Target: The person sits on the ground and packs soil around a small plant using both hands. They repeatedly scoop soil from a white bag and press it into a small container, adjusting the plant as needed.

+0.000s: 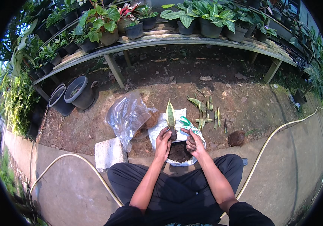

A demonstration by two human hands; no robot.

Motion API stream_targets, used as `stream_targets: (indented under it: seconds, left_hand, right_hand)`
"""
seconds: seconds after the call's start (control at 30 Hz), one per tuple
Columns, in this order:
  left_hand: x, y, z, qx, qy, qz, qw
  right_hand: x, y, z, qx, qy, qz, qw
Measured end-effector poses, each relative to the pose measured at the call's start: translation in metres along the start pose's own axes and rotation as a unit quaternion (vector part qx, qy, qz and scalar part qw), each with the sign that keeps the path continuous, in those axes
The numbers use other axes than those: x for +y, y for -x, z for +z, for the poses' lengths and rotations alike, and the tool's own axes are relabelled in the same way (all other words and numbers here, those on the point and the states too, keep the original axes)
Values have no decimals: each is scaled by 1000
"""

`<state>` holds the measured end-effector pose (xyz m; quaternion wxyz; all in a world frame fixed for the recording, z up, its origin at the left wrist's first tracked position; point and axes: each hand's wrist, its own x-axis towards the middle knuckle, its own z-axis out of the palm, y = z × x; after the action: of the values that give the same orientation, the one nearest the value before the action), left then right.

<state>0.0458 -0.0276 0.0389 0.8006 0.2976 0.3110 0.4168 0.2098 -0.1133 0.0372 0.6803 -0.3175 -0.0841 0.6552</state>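
Between the fingers of my left hand (163, 142) is the dark, soil-covered base of a snake plant cutting (170, 117), its variegated leaf pointing up and away from me. My right hand (194, 143) is just to the right of it, index finger extended toward the plant and the other fingers curled; nothing shows in its grip. Below both hands, a white plastic sack (184, 163) stands with its mouth rolled open, dark soil (179, 152) inside. Green print marks the sack's far part.
Cut snake plant leaves (205, 111) and a coconut husk (236, 138) lie on bare soil to the right. At left are a clear plastic bag (127, 115), a pale block (110, 154) and two pots (79, 91). A hose (274, 132) crosses the concrete; a plant bench (178, 41) spans behind.
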Motion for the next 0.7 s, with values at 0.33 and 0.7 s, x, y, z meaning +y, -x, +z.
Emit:
stream_targets:
  seconds: [0.33, 0.7]
  left_hand:
    - [4, 4, 2, -12, -20, -18, 1000]
    - [-11, 19, 22, -43, -264, 165, 949]
  right_hand:
    - [5, -2, -3, -51, -25, -23, 998]
    - [7, -12, -9, -43, -85, -74, 993]
